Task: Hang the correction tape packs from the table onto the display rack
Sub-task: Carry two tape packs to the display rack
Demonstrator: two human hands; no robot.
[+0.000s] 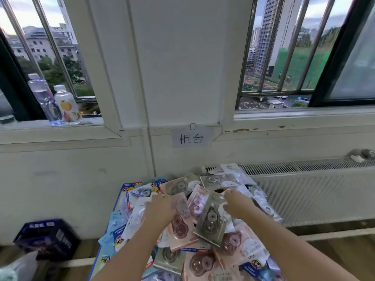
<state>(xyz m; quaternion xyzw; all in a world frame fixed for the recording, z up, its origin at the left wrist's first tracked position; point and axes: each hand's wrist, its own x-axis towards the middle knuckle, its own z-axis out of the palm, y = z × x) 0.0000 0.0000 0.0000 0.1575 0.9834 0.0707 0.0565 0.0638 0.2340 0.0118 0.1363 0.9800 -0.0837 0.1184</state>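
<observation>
A loose heap of correction tape packs (203, 230) covered the bench (119, 199), whose blue edge showed only at the left. The packs were flat, glossy blister cards in pink, grey-green, white and blue, each with a rounded clear bubble over a twin-wheeled dispenser. Both forearms reached forward over the pile, palms down. The left hand (160, 211) had its fingers curled down around a pink pack (180, 228) near the heap's middle. The right hand (237, 203) pinched the top edge of a grey-green pack (211, 222), which stood tilted above the others. Two clear plastic bottles (54, 102) stood on the windowsill, and a ribbed white radiator (304, 191) ran along the wall.
</observation>
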